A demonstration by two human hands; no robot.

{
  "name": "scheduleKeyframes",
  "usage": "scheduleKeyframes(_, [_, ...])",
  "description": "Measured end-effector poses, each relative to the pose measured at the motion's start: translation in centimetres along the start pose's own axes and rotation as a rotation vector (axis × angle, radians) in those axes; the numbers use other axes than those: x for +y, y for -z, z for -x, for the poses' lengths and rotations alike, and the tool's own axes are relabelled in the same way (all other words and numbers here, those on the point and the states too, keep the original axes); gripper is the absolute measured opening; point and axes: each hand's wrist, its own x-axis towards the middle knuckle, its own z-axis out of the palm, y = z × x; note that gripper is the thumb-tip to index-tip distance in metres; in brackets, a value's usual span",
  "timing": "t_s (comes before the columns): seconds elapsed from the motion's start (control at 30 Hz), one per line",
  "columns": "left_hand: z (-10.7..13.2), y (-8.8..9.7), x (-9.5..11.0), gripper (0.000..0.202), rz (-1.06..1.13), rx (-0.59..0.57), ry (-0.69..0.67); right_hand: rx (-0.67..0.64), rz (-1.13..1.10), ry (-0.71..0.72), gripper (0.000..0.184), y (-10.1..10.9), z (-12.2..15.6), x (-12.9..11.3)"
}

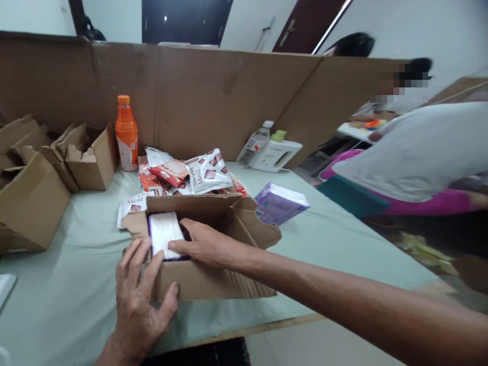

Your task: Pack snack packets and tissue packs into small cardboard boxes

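Observation:
An open cardboard box (213, 282) stands on the cloth in front of me. Upright in its left end sits a white and purple pack of tissues (164, 229). My right hand (198, 243) reaches into the box and grips that pack, thumb on the top and the other fingers partly hidden down its right side. Fingers spread, my left hand (143, 292) rests at the box's near left corner, fingertips by the rim and the pack's edge. Just right of the box, a second purple tissue pack (282, 203) lies on the table.
Snack pouches (209, 172) pile up behind the box. An orange drink bottle (126, 134), a clear bottle (256, 145) and a white jug (276, 155) stand by the cardboard screen (229, 96). Other cartons (34, 198) are at left. A person (419, 152) bends over at right.

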Motion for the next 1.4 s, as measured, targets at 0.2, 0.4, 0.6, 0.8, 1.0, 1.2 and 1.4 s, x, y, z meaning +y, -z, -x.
scheduleKeyframes(0.2, [-0.3,-0.1,0.0,0.039,-0.013,0.016,-0.022,-0.055,0.083,-0.008,0.046,1.7,0.2,-0.1])
scheduleKeyframes(0.4, [-0.1,-0.5,0.5,0.06,0.002,0.05,0.017,0.031,0.26,0.039,0.077,0.5,-0.7,-1.9])
scheduleKeyframes(0.6, [-0.3,-0.3,0.7,0.041,-0.037,0.005,0.013,-0.071,0.283,-0.005,0.068,1.6,-2.2,-1.0])
scheduleKeyframes(0.8, [-0.6,-0.1,0.9,0.03,-0.023,0.0,0.039,-0.039,0.383,0.009,0.063,2.4,-1.7,-1.2])
scheduleKeyframes(1.0, [-0.5,-0.4,1.1,0.031,-0.009,0.014,0.048,0.018,0.47,0.07,0.07,0.2,-1.7,-2.6])
scheduleKeyframes(1.2, [-1.0,-0.1,1.0,0.02,-0.011,0.003,0.079,-0.016,0.482,0.029,0.056,2.0,-1.6,-2.8])
scheduleKeyframes(1.4, [-1.4,0.2,0.6,0.019,0.032,-0.019,0.09,-0.11,0.589,0.451,0.055,4.1,-1.1,-2.2])
